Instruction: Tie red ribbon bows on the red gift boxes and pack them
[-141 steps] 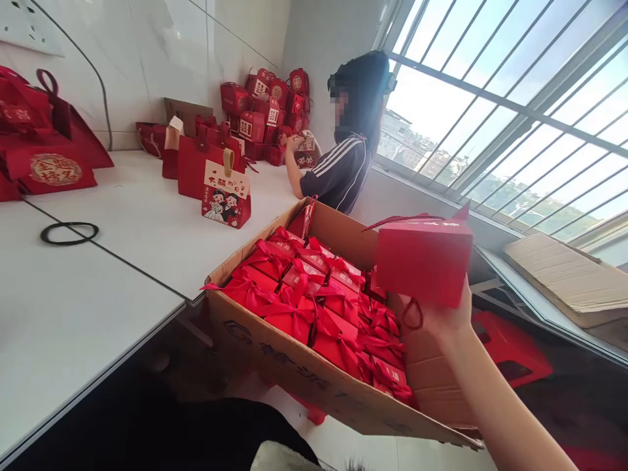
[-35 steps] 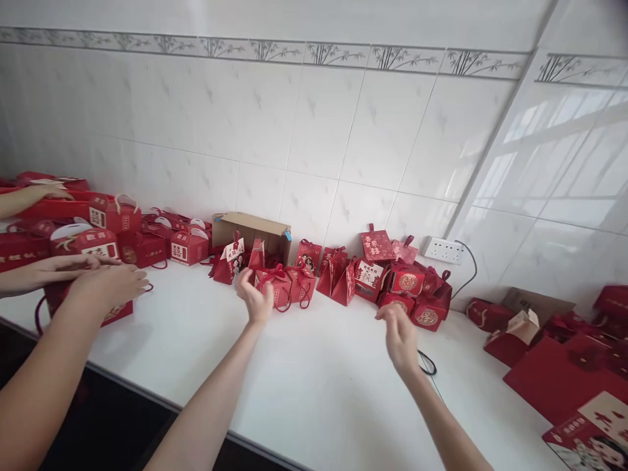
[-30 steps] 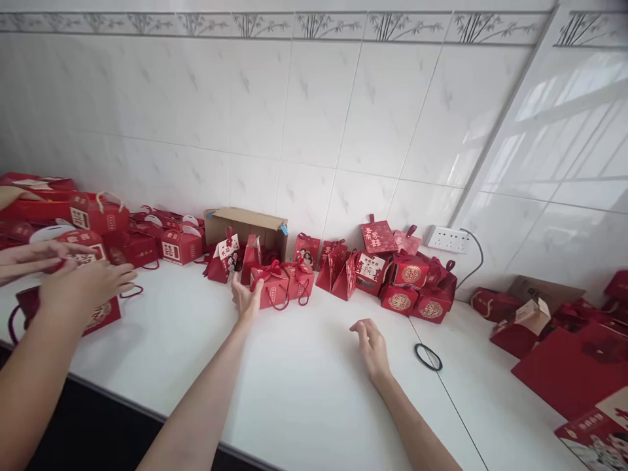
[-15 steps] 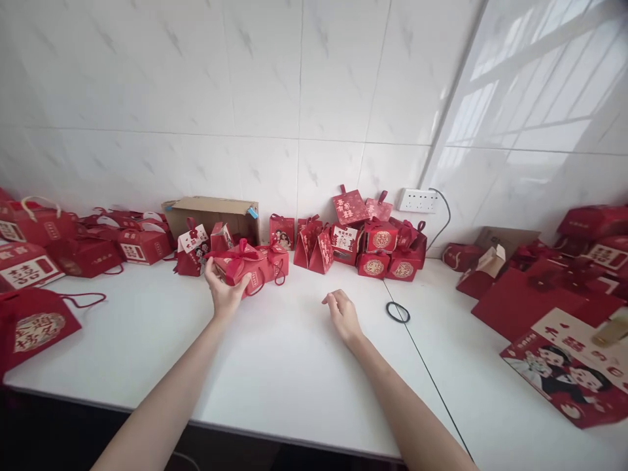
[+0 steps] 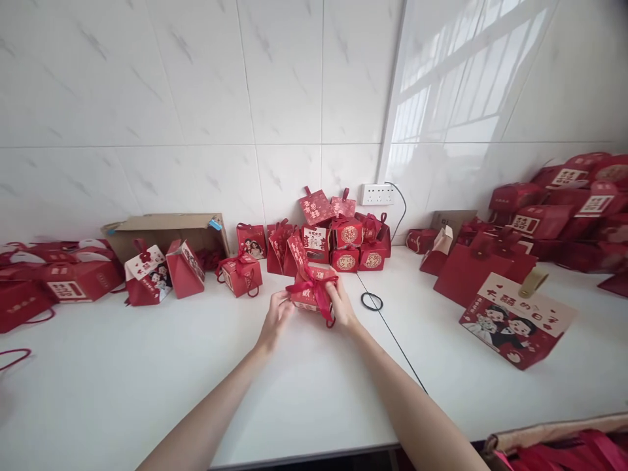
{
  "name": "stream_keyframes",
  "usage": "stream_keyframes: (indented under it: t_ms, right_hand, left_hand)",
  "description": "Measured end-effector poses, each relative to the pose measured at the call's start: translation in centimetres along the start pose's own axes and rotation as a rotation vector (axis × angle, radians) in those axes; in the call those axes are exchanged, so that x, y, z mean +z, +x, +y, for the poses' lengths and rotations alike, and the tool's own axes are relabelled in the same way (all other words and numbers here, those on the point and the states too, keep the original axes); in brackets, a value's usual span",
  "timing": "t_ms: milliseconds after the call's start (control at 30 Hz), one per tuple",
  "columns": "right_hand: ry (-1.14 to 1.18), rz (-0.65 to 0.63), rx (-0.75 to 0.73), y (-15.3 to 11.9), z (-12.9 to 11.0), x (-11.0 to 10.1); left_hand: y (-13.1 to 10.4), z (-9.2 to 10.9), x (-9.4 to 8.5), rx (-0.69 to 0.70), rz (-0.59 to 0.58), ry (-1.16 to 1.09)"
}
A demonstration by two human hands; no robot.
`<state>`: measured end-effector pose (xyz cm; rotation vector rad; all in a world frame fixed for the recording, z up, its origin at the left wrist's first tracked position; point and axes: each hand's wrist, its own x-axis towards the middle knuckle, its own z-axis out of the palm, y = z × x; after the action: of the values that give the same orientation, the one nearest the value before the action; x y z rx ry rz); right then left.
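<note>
A red gift box (image 5: 305,301) tied with a dark red ribbon bow (image 5: 314,286) is held at the middle of the table. My right hand (image 5: 343,304) grips its right side, fingers by the bow. On the opposite side my left hand (image 5: 279,319) has its curled fingers against the lower left edge. Behind the box rises a cluster of small red boxes (image 5: 347,260) with gold emblems. To the left, a smaller red box (image 5: 241,276) with a bow and a cord loop stands alone.
An open cardboard box (image 5: 161,222) stands at the back left, with a triangular red box (image 5: 184,268) before it. A black ring (image 5: 371,301) lies right of my hands. Red bags (image 5: 520,320) and stacked boxes (image 5: 564,196) fill the right side. A power strip (image 5: 377,194) is against the wall.
The ribboned gift box has come rightward and nearer in my left hand, away from the smaller box. My right hand has closed on it. The view has turned right.
</note>
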<state>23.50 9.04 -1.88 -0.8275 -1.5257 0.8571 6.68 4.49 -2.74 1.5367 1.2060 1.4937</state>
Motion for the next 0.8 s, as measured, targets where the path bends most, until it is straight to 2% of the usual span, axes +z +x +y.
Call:
stream_keyframes:
  t_ms: [133, 267, 367, 500, 633, 800]
  right_hand:
    - [-0.005, -0.021, 0.015, 0.1, -0.1, 0.2]
    - [-0.051, -0.076, -0.002, -0.1, -0.1, 0.9]
    - [-0.057, -0.104, -0.017, -0.2, -0.2, 1.1]
    - [-0.059, -0.114, -0.016, -0.4, -0.4, 1.0]
    - [-0.062, -0.139, -0.006, -0.4, -0.5, 0.9]
    - [-0.083, -0.133, -0.013, -0.3, -0.5, 0.8]
  left_hand:
    - [1.0, 0.2, -1.5, -0.032, 0.174, 0.036]
    - [1.7, 1.3, -2.1, 0.001, 0.247, 0.135]
    - [1.7, 2.3, -2.4, 0.058, 0.23, 0.195]
    - [1.3, 2.8, -2.3, 0.119, 0.146, 0.214]
    - [1.0, 2.7, -1.9, 0.152, 0.117, 0.19]
    - [0.9, 2.2, -1.9, 0.124, 0.068, 0.132]
